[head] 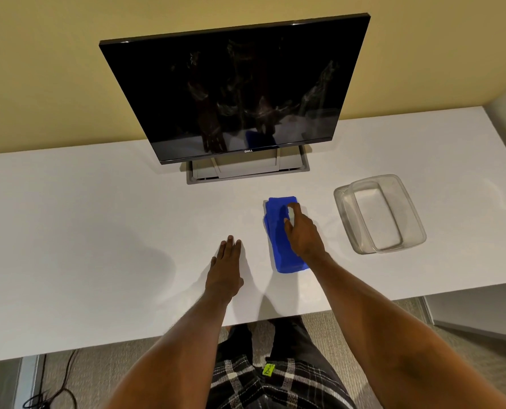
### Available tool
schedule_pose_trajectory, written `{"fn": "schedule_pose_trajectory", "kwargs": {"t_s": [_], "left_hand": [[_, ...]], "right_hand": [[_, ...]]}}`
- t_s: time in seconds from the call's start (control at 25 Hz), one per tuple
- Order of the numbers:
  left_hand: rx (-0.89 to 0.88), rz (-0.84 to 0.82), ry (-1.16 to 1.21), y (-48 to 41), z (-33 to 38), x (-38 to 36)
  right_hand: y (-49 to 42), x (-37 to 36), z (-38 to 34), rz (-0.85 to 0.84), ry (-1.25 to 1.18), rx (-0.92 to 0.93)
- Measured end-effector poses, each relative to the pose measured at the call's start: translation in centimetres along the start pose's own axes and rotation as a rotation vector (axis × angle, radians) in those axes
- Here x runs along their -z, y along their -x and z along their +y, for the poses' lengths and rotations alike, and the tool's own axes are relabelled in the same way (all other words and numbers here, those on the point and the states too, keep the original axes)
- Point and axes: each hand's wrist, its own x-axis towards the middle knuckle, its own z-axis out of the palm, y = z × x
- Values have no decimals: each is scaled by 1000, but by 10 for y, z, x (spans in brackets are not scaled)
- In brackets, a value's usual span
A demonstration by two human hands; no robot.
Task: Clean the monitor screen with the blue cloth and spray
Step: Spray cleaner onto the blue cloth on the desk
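Note:
The black monitor (234,87) stands at the back of the white desk (98,231), its dark screen streaked with smudges. In front of it a folded blue cloth (276,231) lies on the desk. My right hand (303,231) is over the cloth, and its fingers curl round a small white spray bottle (290,213) that is mostly hidden in the hand. To the left of the cloth, apart from it, my left hand (225,267) rests flat on the desk with straight fingers and holds nothing.
A clear plastic container (417,222) with nothing in it sits on the desk to the right of the cloth. The monitor's grey stand (246,171) is below the screen. Black cables (54,391) lie on the floor at the lower left.

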Motion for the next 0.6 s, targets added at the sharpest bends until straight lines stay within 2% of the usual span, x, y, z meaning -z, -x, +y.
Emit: {"fn": "schedule_pose_trajectory", "kwargs": {"t_s": [0.28, 0.6], "left_hand": [[-2, 2, 13, 1, 0, 0], [2, -11, 15, 0, 2, 1]], "right_hand": [[13, 11, 11, 78, 32, 112], [20, 42, 34, 342, 15, 81]]}}
